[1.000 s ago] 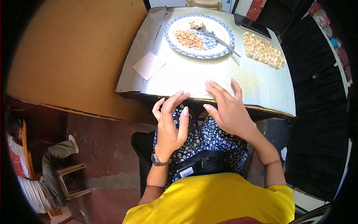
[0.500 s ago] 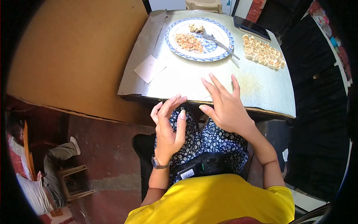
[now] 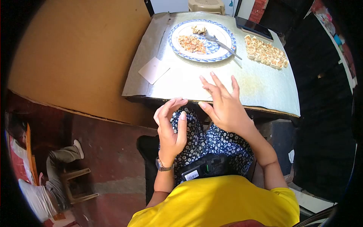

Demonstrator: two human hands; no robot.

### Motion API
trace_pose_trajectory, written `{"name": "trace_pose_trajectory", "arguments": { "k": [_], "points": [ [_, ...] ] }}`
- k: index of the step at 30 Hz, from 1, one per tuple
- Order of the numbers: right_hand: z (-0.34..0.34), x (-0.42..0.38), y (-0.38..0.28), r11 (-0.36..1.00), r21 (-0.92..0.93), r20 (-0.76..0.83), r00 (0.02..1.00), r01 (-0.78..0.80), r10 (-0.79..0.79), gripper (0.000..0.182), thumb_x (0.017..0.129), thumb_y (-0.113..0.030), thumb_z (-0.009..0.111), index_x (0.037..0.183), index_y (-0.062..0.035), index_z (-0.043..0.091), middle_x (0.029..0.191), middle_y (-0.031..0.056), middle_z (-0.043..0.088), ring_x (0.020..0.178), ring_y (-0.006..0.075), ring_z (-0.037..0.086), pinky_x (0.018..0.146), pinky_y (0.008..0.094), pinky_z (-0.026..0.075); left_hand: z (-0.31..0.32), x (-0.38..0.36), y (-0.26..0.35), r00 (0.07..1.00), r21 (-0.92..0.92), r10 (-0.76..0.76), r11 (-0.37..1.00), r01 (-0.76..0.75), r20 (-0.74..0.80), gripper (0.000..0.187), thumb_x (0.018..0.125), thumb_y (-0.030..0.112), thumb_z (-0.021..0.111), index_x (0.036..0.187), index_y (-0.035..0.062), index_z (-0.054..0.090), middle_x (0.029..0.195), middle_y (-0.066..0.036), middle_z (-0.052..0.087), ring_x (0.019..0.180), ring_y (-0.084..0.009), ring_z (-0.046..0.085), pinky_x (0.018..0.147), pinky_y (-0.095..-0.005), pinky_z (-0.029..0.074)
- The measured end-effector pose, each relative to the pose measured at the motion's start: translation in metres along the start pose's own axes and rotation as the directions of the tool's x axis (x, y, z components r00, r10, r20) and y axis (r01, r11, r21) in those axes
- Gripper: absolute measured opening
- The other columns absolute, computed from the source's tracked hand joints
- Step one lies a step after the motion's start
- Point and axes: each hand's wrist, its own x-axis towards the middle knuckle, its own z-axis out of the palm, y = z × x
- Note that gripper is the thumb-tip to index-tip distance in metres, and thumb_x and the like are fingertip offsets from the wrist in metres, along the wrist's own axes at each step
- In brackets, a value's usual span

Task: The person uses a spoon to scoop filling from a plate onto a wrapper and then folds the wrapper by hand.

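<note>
My left hand (image 3: 171, 126) is raised just short of the table's front edge, fingers curved and thumb apart, with nothing in it. Fingers spread, my right hand (image 3: 228, 111) hovers over that same edge and is empty too. Beyond them is a white plate (image 3: 177, 55) with a blue patterned rim. On it are an orange-flecked chopped filling (image 3: 192, 44), a small pale clump (image 3: 199, 30) and a metal spoon (image 3: 225, 47) whose handle reaches past the rim. A thin pale square sheet (image 3: 154, 70) lies left of the plate. Several small pleated dumplings (image 3: 266, 52) sit in rows to its right.
A dark phone or tablet (image 3: 254, 28) rests at the table's (image 3: 264, 90) back right. Behind stands a beige plastic stool (image 3: 206, 6). A brown board (image 3: 75, 56) borders the left side, and a black curtain (image 3: 321, 113) the right. Another person (image 3: 56, 170) is at lower left.
My right hand has shifted slightly left, its fingers a little differently bent. My left hand stays nearly in place. The view has moved slightly; the things on the table lie as before.
</note>
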Motion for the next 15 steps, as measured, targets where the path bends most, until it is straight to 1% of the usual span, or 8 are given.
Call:
{"name": "trace_pose_trajectory", "arguments": {
  "k": [2,5,8,9,10,11,13,15],
  "points": [
    [0.011,-0.003,0.001,0.999,-0.040,0.016,1.000,0.002,-0.001,0.065,0.099,-0.039,0.050,0.146,0.0017,0.031,0.136,0.0142,0.056,0.142,0.0315,0.035,0.114,0.0644,0.008,0.000,0.001,0.004,1.000,-0.012,-0.004,1.000,0.004,0.001,0.044,0.094,-0.003,0.052,0.136,-0.0003,0.037,0.122,-0.022,0.063,0.117,-0.0278,0.060,0.106,-0.0413,0.041],
    [0.010,-0.003,0.003,0.999,0.049,-0.013,1.000,-0.024,0.024,0.062,0.099,-0.037,0.050,0.146,-0.0008,0.032,0.135,0.0133,0.057,0.143,0.0314,0.035,0.114,0.0644,0.007,0.000,0.001,0.010,1.000,-0.010,-0.009,1.000,0.009,-0.002,0.044,0.094,-0.003,0.051,0.136,-0.0004,0.037,0.121,-0.022,0.063,0.117,-0.0279,0.060,0.106,-0.0413,0.040],
    [0.000,0.000,0.011,0.983,0.150,-0.077,0.991,-0.101,0.114,0.057,0.099,-0.033,0.049,0.145,-0.0026,0.034,0.135,0.0128,0.057,0.144,0.0311,0.033,0.115,0.0643,0.007,-0.006,0.003,0.013,1.000,0.038,-0.007,0.999,0.008,-0.017,0.044,0.094,-0.003,0.051,0.136,-0.0003,0.037,0.121,-0.022,0.063,0.118,-0.0278,0.060,0.107,-0.0414,0.040],
    [-0.002,-0.002,0.014,0.986,0.136,-0.092,0.990,-0.098,0.111,0.057,0.099,-0.032,0.049,0.145,-0.0029,0.034,0.135,0.0126,0.057,0.144,0.0310,0.032,0.115,0.0643,0.006,-0.008,0.002,0.012,0.999,0.040,-0.007,0.999,0.008,-0.032,0.044,0.094,-0.002,0.051,0.135,-0.0003,0.037,0.121,-0.022,0.063,0.118,-0.0276,0.059,0.107,-0.0415,0.040],
    [-0.004,-0.004,0.017,0.988,0.122,-0.103,0.989,-0.097,0.110,0.057,0.099,-0.032,0.049,0.145,-0.0032,0.034,0.135,0.0125,0.058,0.145,0.0308,0.031,0.115,0.0643,0.006,-0.009,0.002,0.012,0.997,-0.016,-0.022,1.000,0.020,-0.069,0.043,0.095,-0.002,0.052,0.135,0.0004,0.038,0.121,-0.021,0.063,0.118,-0.0265,0.059,0.107,-0.0410,0.039],
    [-0.004,-0.006,0.018,0.989,0.112,-0.115,0.987,-0.100,0.113,0.056,0.098,-0.031,0.049,0.145,-0.0035,0.034,0.134,0.0124,0.058,0.145,0.0307,0.030,0.115,0.0644,0.006,-0.013,0.001,0.009,0.997,0.024,-0.029,0.999,0.030,-0.069,0.043,0.095,-0.001,0.052,0.135,0.0012,0.039,0.122,-0.020,0.063,0.118,-0.0254,0.059,0.107,-0.0401,0.038],
    [0.002,-0.010,0.019,0.993,0.082,-0.038,0.996,-0.080,0.083,0.057,0.098,-0.031,0.050,0.145,-0.0036,0.035,0.137,0.0119,0.056,0.146,0.0296,0.029,0.114,0.0649,0.006,-0.013,0.001,0.009,0.993,0.021,-0.072,0.997,0.074,-0.090,0.043,0.095,-0.001,0.053,0.135,0.0016,0.040,0.122,-0.019,0.063,0.117,-0.0246,0.059,0.108,-0.0391,0.037],
    [0.006,-0.013,0.019,0.996,0.046,0.021,0.997,-0.074,0.073,0.056,0.098,-0.032,0.050,0.144,-0.0038,0.036,0.138,0.0115,0.055,0.146,0.0288,0.029,0.114,0.0653,0.007,-0.011,0.004,0.011,0.995,0.096,-0.073,0.992,0.080,-0.074,0.040,0.095,0.000,0.054,0.133,0.0006,0.043,0.122,-0.018,0.063,0.117,-0.0241,0.058,0.107,-0.0382,0.038]
  ]
}}
